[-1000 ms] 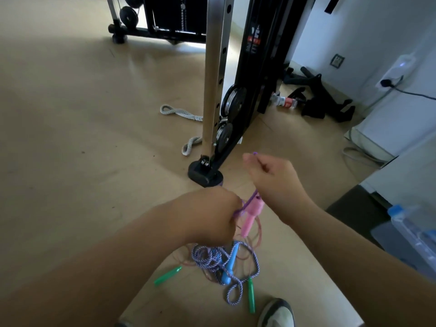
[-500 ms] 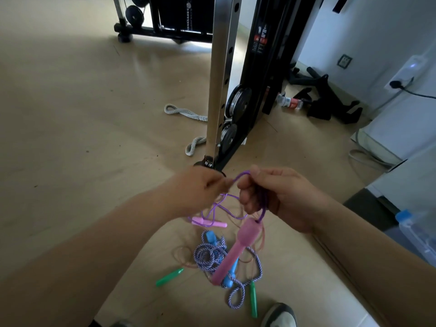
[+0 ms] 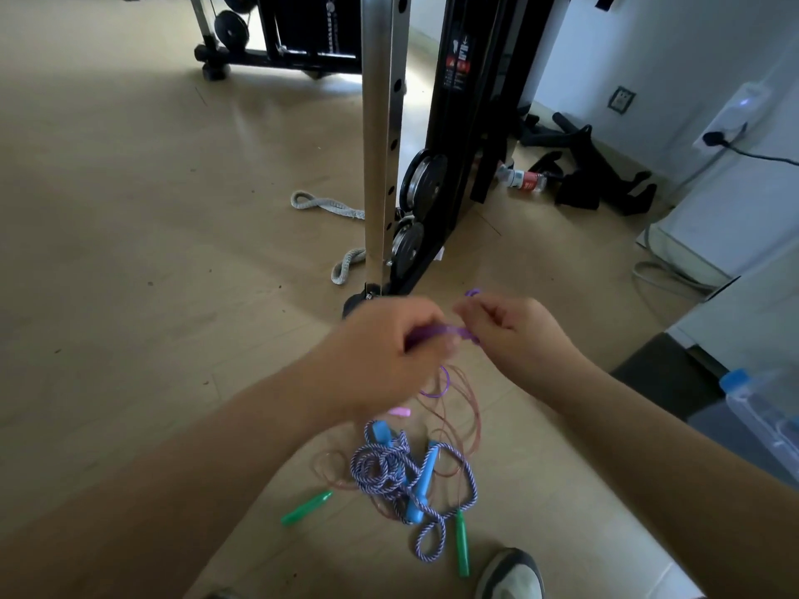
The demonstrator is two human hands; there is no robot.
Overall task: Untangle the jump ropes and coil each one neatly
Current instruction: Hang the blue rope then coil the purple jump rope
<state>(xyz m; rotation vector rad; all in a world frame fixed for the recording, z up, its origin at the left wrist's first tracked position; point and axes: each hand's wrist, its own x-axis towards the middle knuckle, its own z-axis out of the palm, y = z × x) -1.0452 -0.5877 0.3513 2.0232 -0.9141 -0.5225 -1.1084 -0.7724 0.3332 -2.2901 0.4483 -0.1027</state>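
Tan floor (image 3: 129, 209), tangled jump ropes (image 3: 402, 473), purple cord (image 3: 436, 330) pinched

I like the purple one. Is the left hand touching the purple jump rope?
Touching. The head view shows the left hand gripping the purple jump rope.

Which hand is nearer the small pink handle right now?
Left. The left hand is directly above the pink handle, which peeks out beneath it; the right hand is up and off to the right. Both pinch the purple rope.
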